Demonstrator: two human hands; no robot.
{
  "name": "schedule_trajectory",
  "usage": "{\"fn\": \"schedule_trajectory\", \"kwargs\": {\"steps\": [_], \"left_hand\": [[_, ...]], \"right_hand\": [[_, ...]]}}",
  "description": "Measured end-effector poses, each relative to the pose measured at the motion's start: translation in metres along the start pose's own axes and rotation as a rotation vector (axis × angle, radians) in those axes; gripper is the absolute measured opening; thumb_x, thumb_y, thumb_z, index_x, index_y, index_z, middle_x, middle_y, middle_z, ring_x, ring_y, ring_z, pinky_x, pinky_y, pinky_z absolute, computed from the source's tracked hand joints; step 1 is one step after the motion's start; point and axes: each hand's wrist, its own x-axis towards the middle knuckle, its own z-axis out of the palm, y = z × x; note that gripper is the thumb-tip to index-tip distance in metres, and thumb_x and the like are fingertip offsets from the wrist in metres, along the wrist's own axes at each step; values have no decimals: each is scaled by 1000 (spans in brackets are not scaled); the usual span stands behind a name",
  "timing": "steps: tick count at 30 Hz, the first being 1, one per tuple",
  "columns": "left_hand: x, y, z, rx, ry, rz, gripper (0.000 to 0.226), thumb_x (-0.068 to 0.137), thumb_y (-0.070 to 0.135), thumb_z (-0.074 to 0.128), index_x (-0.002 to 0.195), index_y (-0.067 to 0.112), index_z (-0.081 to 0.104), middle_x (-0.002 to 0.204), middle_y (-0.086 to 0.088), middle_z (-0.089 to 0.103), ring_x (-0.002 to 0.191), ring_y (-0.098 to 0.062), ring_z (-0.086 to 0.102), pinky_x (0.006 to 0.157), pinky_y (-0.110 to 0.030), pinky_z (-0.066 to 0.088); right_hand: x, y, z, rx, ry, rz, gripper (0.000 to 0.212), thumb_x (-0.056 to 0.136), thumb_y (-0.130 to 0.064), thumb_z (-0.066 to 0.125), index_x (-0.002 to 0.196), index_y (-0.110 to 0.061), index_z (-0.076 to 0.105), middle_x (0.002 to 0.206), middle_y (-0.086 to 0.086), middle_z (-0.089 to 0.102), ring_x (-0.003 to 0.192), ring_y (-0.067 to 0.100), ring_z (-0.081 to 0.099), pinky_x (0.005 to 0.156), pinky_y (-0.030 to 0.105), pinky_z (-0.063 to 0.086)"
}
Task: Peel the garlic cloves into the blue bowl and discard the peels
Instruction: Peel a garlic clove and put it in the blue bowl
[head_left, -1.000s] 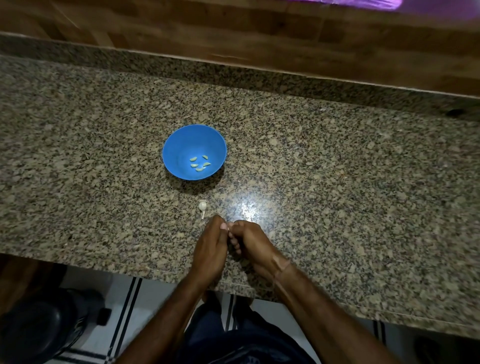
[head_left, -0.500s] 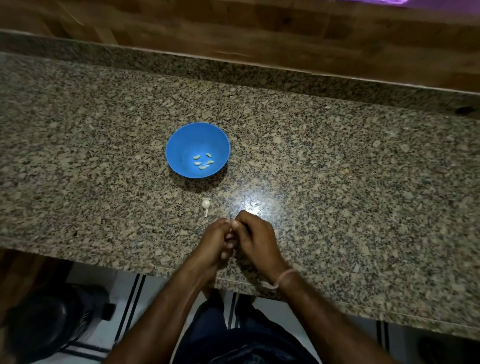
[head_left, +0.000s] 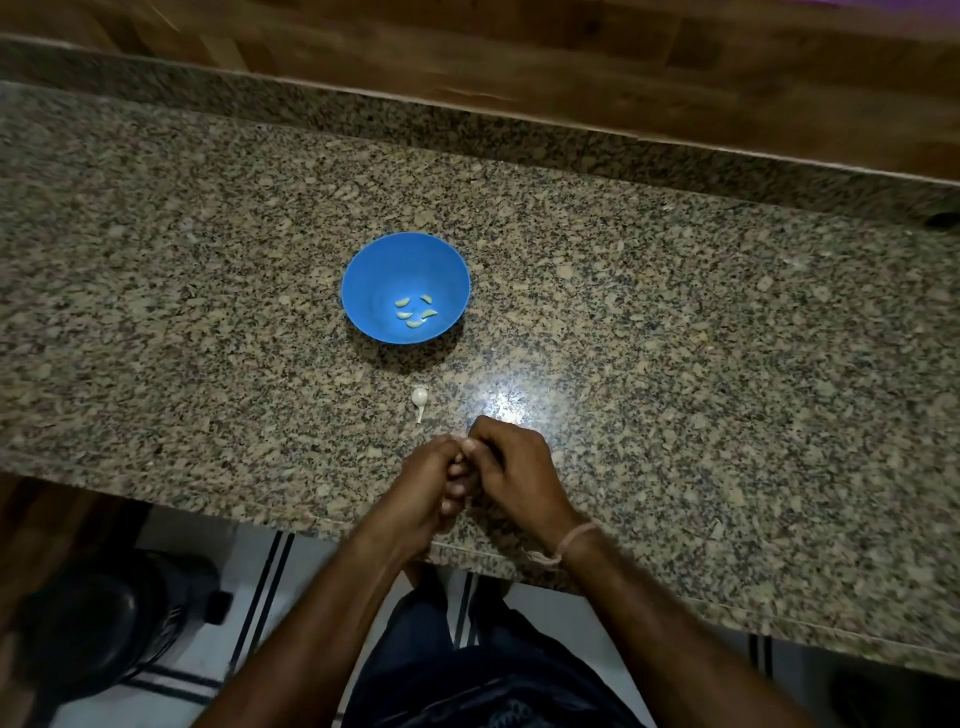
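The left hand and the right hand are pressed together with curled fingers, and the fingers hide the space between the fingertips, so it cannot be told if they hold something. The white garlic clove on the worktop is too small to tell if its peel is complete. The worktop is cut off at both sides. A dark round object on the floor is dim and blurred.

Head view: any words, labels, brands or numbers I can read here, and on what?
No text can be read in this view.
Bowl: plain blue, no mark shows.
Counter: speckled stone only.
Wrist thread: bare.
Clothing: a pale patch at the bottom edge is too blurred to tell whether it is print.
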Motion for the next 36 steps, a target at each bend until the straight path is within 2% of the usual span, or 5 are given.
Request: {"fn": "schedule_trajectory", "kwargs": {"steps": [4, 14, 24, 32, 36], "left_hand": [[3, -17, -3, 376, 291, 444, 27, 109, 20, 42, 83, 17, 50, 72, 0, 58, 63, -6, 50, 56, -23, 38], [13, -6, -17, -19, 18, 15, 36, 104, 27, 45, 69, 23, 51, 58, 5, 44, 51, -11, 33, 48, -23, 20], [8, -8, -38, 266, 130, 460, 7, 99, 22, 67, 91, 21, 68, 79, 6, 70, 71, -10, 66, 64, -27, 54], [6, -12, -55, 829, 254, 887, 13, 98, 31, 65, 86, 27, 61, 80, 10, 61, 73, -13, 58, 58, -32, 41], [6, -6, -53, 859, 187, 929, 18, 97, 21, 65, 83, 27, 55, 78, 10, 55, 71, -11, 51, 58, -32, 36]], "right_hand": [[3, -15, -2, 858, -248, 684, 31, 106, -22, 58, 76, -15, 61, 63, 2, 56, 57, 14, 49, 55, 29, 41], [-1, -1, 15, 452, 116, 301, 15, 97, -20, 71, 91, -7, 73, 86, 14, 77, 85, 36, 74, 80, 49, 60], [-7, -20, 34, 821, 205, 651, 32, 97, -27, 74, 86, 3, 70, 70, 20, 64, 65, 26, 53, 61, 37, 42], [-17, -34, 42, 53, 342, 344, 43, 103, -30, 63, 63, -15, 55, 57, 1, 54, 55, 9, 45, 55, 36, 39], [-12, -25, 43, 170, 263, 461, 45, 103, -34, 59, 68, -6, 58, 61, 3, 56, 60, 13, 48, 60, 38, 42]]}}
